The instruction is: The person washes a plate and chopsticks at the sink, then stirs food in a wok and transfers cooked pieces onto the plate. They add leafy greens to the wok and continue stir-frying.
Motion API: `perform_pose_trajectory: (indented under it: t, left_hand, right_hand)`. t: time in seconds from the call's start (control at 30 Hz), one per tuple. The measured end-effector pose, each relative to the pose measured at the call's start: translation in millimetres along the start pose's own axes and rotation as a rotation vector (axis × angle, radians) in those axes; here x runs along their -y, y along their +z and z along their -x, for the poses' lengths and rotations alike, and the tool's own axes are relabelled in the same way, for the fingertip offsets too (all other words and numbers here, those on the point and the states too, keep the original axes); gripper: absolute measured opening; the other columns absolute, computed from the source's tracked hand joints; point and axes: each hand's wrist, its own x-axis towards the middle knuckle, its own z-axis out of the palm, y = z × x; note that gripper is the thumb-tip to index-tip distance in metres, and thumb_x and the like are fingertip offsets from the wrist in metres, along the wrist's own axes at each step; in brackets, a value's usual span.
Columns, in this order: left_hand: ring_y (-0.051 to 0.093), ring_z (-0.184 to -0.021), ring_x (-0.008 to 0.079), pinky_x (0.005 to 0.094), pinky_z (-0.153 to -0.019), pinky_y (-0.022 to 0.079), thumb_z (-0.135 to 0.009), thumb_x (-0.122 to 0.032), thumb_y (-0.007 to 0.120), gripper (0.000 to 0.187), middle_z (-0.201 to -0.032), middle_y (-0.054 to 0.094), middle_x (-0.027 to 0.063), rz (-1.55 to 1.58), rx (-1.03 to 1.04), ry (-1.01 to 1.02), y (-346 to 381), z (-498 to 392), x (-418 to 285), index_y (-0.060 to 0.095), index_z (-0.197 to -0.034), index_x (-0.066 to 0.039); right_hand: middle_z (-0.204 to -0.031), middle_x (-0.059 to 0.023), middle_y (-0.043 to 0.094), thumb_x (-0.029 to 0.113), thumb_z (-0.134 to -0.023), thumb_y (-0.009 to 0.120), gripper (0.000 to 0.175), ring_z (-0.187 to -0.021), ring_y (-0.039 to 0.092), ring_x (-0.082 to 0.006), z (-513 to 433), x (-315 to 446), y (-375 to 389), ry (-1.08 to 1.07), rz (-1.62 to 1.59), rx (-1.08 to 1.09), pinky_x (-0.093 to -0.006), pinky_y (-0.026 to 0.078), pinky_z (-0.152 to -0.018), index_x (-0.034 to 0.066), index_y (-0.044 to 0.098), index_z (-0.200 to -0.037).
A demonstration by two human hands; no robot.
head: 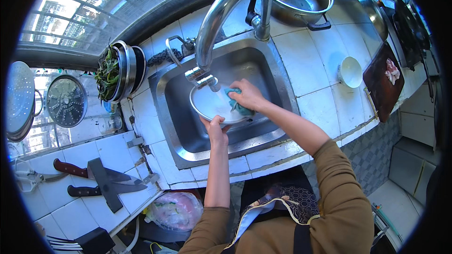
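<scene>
Over the stainless steel sink, my left hand grips the near rim of a white bowl, which is tilted under the tap. My right hand presses a green-blue cloth against the inside of the bowl at its right. From the chrome faucet water runs into the bowl, beside the cloth. The underside of the bowl and the fingers behind it are hidden.
A steel pot stands behind the sink. To the right are a small white bowl and a cutting board with raw meat. Stacked bowls with leafy greens, kitchen knives and scissors are at the left.
</scene>
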Motion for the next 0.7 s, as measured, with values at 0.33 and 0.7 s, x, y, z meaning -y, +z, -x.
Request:
perform_pose_trajectory:
  t: [0.33,0.7]
  left_hand:
    - [0.048,-0.111,0.0295,0.0428,-0.085,0.045,-0.087,-0.026,0.05,0.054,-0.125,0.042,0.0126,0.049,-0.105,0.019,23.9,-5.2,-24.2,0.025,-0.134,-0.016]
    - [0.059,-0.082,0.0249,0.0405,-0.057,0.053,-0.065,-0.01,0.047,0.054,-0.1,0.055,0.0135,0.024,0.023,-0.009,-5.8,-8.8,-17.1,0.041,-0.119,-0.002]
  right_hand:
    - [-0.088,-0.0126,0.06,0.029,-0.08,0.047,0.03,-0.084,0.055,-0.0334,29.3,-14.7,14.1,-0.297,0.233,0.032,-0.0447,0.046,-0.073,0.0077,0.067,-0.073]
    - [-0.093,-0.0123,0.055,0.025,-0.073,0.054,0.02,-0.09,0.054,-0.0287,10.9,-39.7,0.1,-0.516,0.234,0.333,-0.0383,0.047,-0.07,0.0083,0.064,-0.078]
